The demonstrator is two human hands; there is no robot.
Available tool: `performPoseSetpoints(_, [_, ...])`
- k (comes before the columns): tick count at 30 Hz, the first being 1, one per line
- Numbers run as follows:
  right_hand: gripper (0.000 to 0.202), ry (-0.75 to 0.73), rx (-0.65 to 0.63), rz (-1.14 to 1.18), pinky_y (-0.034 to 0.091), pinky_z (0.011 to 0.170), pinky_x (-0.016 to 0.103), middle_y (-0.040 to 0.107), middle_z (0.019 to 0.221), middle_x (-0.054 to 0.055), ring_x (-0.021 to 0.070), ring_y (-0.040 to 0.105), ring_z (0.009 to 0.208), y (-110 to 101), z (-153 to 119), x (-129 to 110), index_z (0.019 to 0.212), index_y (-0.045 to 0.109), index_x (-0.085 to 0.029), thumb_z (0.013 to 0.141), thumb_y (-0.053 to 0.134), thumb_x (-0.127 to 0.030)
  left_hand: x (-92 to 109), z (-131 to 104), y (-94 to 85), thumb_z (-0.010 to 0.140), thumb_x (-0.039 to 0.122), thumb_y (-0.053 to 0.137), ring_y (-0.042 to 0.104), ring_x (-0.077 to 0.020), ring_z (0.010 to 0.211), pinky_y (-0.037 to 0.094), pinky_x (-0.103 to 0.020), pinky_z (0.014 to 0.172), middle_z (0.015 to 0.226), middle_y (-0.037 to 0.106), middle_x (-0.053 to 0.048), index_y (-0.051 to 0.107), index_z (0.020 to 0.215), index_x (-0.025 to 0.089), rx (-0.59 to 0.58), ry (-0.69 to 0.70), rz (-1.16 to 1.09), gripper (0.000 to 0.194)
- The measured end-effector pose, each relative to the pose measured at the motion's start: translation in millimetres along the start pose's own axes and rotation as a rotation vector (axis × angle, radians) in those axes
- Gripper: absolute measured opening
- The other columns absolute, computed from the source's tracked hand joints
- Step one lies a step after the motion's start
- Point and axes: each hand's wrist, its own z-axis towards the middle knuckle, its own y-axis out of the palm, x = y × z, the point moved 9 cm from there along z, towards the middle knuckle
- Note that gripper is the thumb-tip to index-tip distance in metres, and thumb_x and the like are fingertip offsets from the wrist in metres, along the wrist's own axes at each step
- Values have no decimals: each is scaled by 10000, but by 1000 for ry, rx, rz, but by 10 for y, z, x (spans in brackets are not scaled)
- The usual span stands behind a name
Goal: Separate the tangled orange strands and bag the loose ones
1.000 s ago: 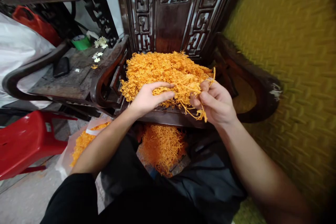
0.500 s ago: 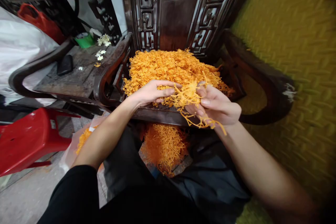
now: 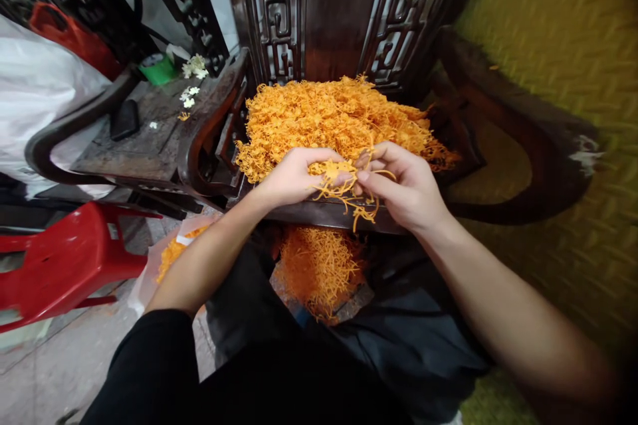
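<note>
A clump of thin, branching orange strands (image 3: 335, 172) is held between both hands, with loose ends hanging down in front of the chair seat. My left hand (image 3: 299, 176) is closed around the clump's left side, thumb on top. From the right, my right hand (image 3: 401, 182) pinches strands between thumb and fingers; some fingertips are hidden behind them. Just beyond the hands, a large heap of the same orange strands (image 3: 323, 109) covers the seat of a dark carved wooden chair (image 3: 341, 26). More orange strands (image 3: 319, 272) lie low down between my knees.
On the left, a second wooden chair (image 3: 144, 153) bears green tape (image 3: 158, 70), a dark flat case (image 3: 124, 121) and small white pieces (image 3: 188, 96). A red plastic stool (image 3: 74, 259) and a bag with orange pieces (image 3: 172, 255) stand below. Curved armrest (image 3: 528, 119) at right.
My right hand has moved left, closer to my left hand. My left hand has closed on the clump, which has shifted left and hangs less far to the right. The view has tilted slightly.
</note>
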Motion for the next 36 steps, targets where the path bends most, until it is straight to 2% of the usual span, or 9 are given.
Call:
performPoseSetpoints(7, [377, -77, 129, 10, 437, 525, 263, 590, 701, -24, 102, 554, 552, 75, -42, -162, 875, 574, -227, 789, 860, -459, 87, -41, -125, 877, 605, 681, 641, -143, 696, 515, -290, 669, 740, 717, -20, 724, 788, 176, 268, 85, 50, 440])
performPoseSetpoints(10, [351, -158, 185, 44, 402, 492, 266, 609, 720, -15, 102, 553, 534, 42, -109, -323, 834, 565, -233, 782, 868, -402, -122, 14, -381, 849, 653, 681, 571, -123, 587, 470, -280, 574, 655, 645, 1, 693, 769, 181, 445, 48, -1, 479])
performPoseSetpoints(14, [274, -228, 214, 129, 389, 503, 271, 624, 731, -18, 106, 554, 541, -153, -198, -482, 839, 582, -237, 794, 849, -275, -498, -62, -799, 812, 674, 707, 394, -78, 420, 295, -230, 403, 528, 468, 58, 623, 767, 197, 678, -61, -159, 487])
performPoseSetpoints(16, [245, -165, 124, 150, 354, 485, 268, 562, 631, -43, 101, 505, 490, -160, -172, -428, 932, 611, -243, 825, 827, -288, -524, -107, -799, 802, 648, 738, 422, -72, 415, 288, -214, 385, 565, 498, 51, 629, 796, 200, 634, -85, -182, 461])
performPoseSetpoints(20, [331, -81, 36, 89, 267, 442, 265, 448, 517, -83, 88, 403, 403, -149, -98, -297, 1147, 635, -232, 896, 764, -404, -344, -211, -564, 801, 596, 772, 483, -65, 418, 338, -201, 378, 667, 588, 29, 676, 869, 211, 505, -89, -167, 402])
performPoseSetpoints(26, [390, -71, 114, -105, 250, 428, 253, 474, 499, -69, 77, 401, 394, -244, -56, -311, 1083, 711, -191, 907, 713, -539, -198, -297, -424, 800, 543, 797, 505, -81, 445, 396, -210, 400, 636, 583, 36, 689, 876, 220, 453, -86, -151, 349])
performPoseSetpoints(30, [433, 7, 21, -261, 266, 415, 237, 512, 518, -65, 77, 429, 406, 5, -74, -223, 1048, 713, -160, 886, 725, -561, 5, -246, -272, 856, 487, 759, 515, -77, 479, 433, -225, 468, 676, 632, 27, 702, 845, 206, 318, -23, -43, 287])
performPoseSetpoints(33, [433, -56, 117, -243, 277, 435, 243, 497, 495, -48, 69, 423, 425, 57, -23, -256, 701, 611, -164, 878, 739, -537, 288, -223, -171, 866, 430, 762, 578, -93, 579, 487, -242, 598, 713, 683, 8, 707, 791, 187, 289, 84, 103, 261])
performPoseSetpoints(36, [415, -84, 420, -108, 249, 442, 247, 452, 461, -60, 52, 368, 414, -354, 66, -281, 614, 523, -183, 873, 770, -394, 537, -268, -84, 855, 398, 780, 594, -107, 607, 493, -256, 641, 655, 670, 6, 695, 712, 184, 257, 215, 147, 271])
